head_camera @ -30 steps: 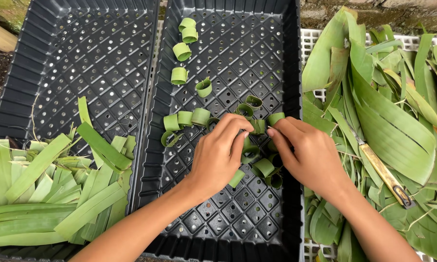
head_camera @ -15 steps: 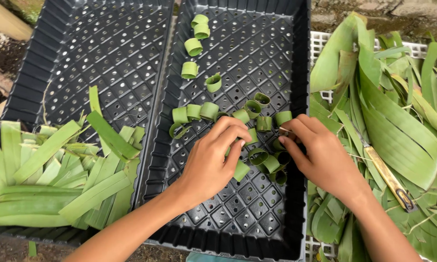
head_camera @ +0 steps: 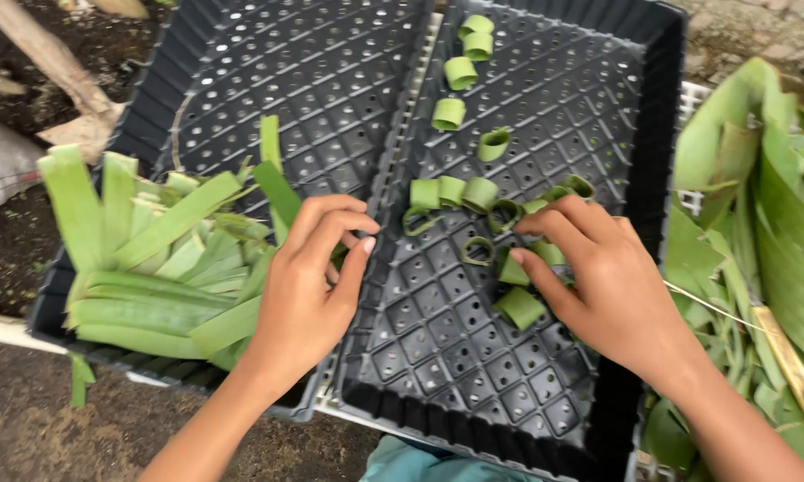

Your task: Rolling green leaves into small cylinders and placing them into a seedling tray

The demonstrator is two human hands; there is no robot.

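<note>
Two black perforated trays lie side by side. The right tray (head_camera: pixel 545 393) holds several small rings of rolled green leaf (head_camera: pixel 447 113), scattered from its far end to its middle. My right hand (head_camera: pixel 598 277) rests among the rings at the tray's middle, fingers touching a leaf ring (head_camera: pixel 520 307). My left hand (head_camera: pixel 308 286) hovers over the seam between the trays, fingers curled near a cut leaf strip (head_camera: pixel 277 192), holding nothing that I can see. The left tray (head_camera: pixel 268 62) holds a pile of cut leaf strips (head_camera: pixel 152 259) at its near end.
A heap of long green leaves (head_camera: pixel 759 223) lies to the right on a white crate (head_camera: pixel 692 98). A knife with a wooden handle (head_camera: pixel 790 357) lies among those leaves. Bare soil and a wooden pole (head_camera: pixel 54 62) sit at the left.
My left hand has left the rings in the right tray and moved left to the leaf strips. The view has shifted right and closer. My right hand stays at the rings.
</note>
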